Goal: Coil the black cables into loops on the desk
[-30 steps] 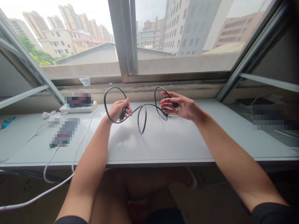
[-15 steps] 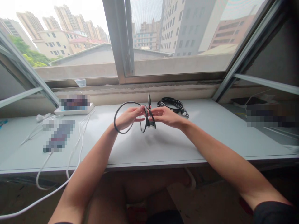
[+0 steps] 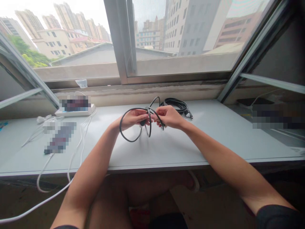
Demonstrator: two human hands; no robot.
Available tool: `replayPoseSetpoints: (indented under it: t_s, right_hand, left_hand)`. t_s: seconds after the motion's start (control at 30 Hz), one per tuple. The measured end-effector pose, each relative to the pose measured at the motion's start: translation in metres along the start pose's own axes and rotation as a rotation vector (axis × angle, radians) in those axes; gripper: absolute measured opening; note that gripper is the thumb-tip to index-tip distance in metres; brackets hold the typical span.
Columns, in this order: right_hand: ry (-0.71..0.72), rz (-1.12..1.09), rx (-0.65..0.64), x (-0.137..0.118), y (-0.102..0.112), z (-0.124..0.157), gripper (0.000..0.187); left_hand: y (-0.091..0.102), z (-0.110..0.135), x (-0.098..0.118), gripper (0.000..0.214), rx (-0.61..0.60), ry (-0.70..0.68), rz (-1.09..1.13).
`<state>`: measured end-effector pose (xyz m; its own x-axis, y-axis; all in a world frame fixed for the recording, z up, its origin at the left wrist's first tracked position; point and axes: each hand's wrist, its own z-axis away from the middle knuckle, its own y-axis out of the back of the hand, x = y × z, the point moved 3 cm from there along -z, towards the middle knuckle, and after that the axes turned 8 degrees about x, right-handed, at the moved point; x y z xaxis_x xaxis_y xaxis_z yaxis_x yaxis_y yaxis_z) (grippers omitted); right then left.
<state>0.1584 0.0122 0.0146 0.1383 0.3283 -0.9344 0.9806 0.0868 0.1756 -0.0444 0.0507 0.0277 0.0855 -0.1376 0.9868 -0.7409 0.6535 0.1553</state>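
A: What's on the left of the frame?
B: A white power strip (image 3: pixel 81 113) on the table (image 3: pixel 221 133).
A: And the left hand (image 3: pixel 132 118), near the middle?
B: Its fingers are squeezed on a black plug (image 3: pixel 142 122), tucked under the thumb.
A: Where's the rest of the black cable (image 3: pixel 130 141)?
B: Up over the table, in the middle. A big loop crosses the left hand, and more loops hang between the two hands.
A: And the right hand (image 3: pixel 171 116)?
B: Its thumb and fingers are pinched on the cable. A dark bit pokes out below. I can't tell what it is.
A: What's next?
B: A coil of black cord (image 3: pixel 184 109), lying just behind that hand.
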Motion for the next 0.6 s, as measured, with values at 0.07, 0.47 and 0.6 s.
replayPoseSetpoints:
  t_s: [0.07, 0.47, 0.6]
  right_hand:
    - [-0.078, -0.082, 0.031, 0.002, 0.006, -0.001, 0.053]
    - [0.034, -0.173, 0.46, 0.012, 0.044, -0.017, 0.039]
    - [0.008, -0.111, 0.417, 0.023, 0.024, -0.017, 0.034]
  left_hand:
    - [0.008, 0.0, -0.001, 0.048, 0.04, -0.014, 0.004]
    - [0.075, 0.002, -0.009, 0.023, 0.894, -0.061, -0.355]
    - [0.055, -0.003, -0.013, 0.035, 0.78, -0.044, -0.304]
